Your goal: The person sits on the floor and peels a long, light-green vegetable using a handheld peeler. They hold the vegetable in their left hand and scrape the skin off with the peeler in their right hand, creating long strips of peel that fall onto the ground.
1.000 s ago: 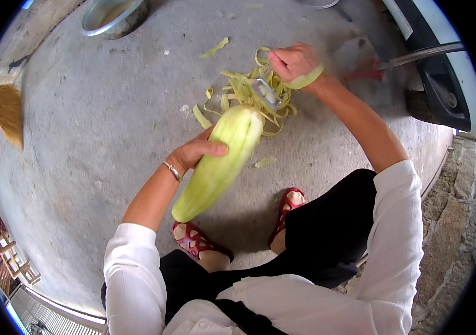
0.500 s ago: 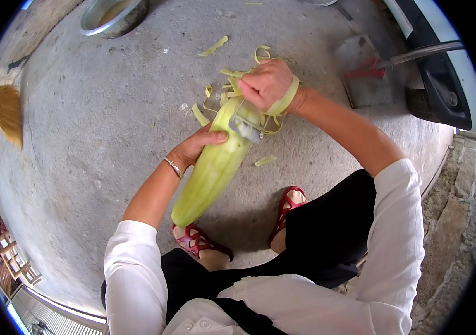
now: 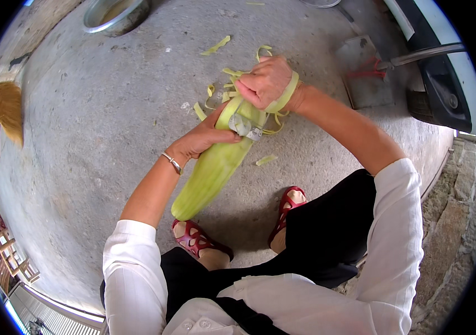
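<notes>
Left hand's hold: the left hand (image 3: 200, 140) has a firm grip around the upper part of the gourd, thumb on top, fingers mostly out of sight underneath. Biggest worry imo: that thumb is just beside the blade, so one skid sideways could nick it.
Pale green gourd: the pale green gourd (image 3: 210, 181) is up in the air between the hands, slanting, far end right, near end left over a foot. Looks peeled in patches, probably slick, so a loose hold could drop it on those toes.
Metal peeler: the metal peeler (image 3: 247, 128) lies against the far end; push too hard and it could dig in or jump.
Right hand's hold: the right hand (image 3: 266, 82) is a closed fist, grip on the peeler, handle hidden. A peel strip (image 3: 289, 96) loops by the wrist and could snag.
Left side: straw broom (image 3: 4, 111) by the edge, wooden frame thing nearer, metal basin (image 3: 135, 21) farther off.
Middle floor: rough grey concrete floor (image 3: 98, 139), curly peels (image 3: 215, 46) scattered on the far side, red sandals (image 3: 207, 244) near. Stepping on peels could mean slipping.
Right side: flat grey plate (image 3: 369, 96), some black-and-white machine, rough stone strip nearer.
</notes>
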Motion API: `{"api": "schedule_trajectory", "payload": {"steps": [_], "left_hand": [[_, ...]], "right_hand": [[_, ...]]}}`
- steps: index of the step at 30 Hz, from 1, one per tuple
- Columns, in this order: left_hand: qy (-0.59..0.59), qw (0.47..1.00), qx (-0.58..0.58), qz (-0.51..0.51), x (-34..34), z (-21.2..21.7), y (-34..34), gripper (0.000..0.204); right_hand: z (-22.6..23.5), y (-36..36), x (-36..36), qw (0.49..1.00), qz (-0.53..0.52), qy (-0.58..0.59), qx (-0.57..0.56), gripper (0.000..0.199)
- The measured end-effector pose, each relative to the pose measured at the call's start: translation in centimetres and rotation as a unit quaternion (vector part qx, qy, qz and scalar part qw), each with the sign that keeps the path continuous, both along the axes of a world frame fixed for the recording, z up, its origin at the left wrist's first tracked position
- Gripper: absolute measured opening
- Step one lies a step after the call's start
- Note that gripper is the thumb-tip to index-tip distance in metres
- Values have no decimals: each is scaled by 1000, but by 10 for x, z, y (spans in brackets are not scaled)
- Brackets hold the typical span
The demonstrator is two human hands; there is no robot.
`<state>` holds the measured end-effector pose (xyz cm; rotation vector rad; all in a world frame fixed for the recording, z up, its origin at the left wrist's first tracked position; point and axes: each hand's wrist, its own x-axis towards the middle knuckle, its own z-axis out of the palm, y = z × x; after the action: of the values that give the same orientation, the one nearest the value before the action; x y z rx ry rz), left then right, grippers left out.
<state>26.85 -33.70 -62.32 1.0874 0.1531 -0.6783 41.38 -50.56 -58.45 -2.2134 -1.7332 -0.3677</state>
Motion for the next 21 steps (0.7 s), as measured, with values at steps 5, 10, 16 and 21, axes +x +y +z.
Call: {"api": "schedule_trajectory", "payload": {"steps": [5,10,16,21], "left_hand": [[-47,997,18,-51,-8,-6,3,83],[5,999,8,-49,-5,-7,2,86],[-5,999,11,-42,-5,-6,-2,82],[-5,1000,16,-15,-4,-12,1,82]], "right_hand": [[-11,-28,58,994,-91,-65,8,20],[-7,-8,11,999,3,-31,19,20],[-18,-23,44,994,-47,-99,-18,23],[-13,2,1,999,40,-26,16,21]]}}
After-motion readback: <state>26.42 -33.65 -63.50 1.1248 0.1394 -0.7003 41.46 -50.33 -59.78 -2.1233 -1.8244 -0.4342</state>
